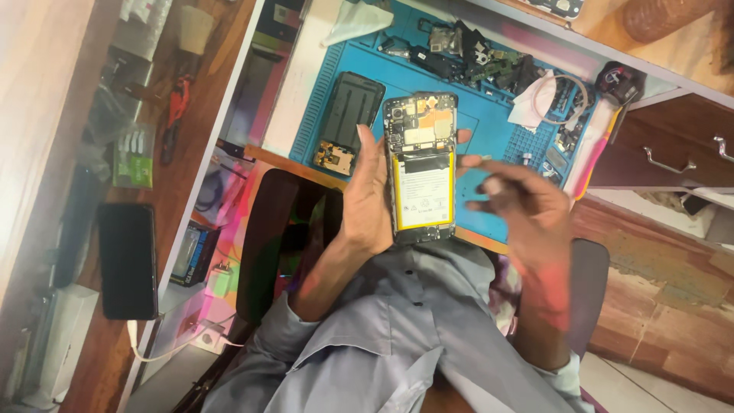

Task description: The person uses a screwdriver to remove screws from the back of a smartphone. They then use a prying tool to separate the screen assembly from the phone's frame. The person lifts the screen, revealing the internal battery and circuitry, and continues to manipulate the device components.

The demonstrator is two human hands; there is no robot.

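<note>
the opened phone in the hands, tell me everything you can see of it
The opened phone has its back cover off, held upright over the blue mat. A pale battery with a yellow edge fills its lower part; above sit a circuit board with metal shields and small camera parts. The left hand grips its left edge. The right hand, blurred, is at its right edge; contact there is unclear.

One head-worn camera looks steeply down, close over the blue mat (489,122).

Right hand (527,206) motion-blurred, its grip on anything unclear
</note>
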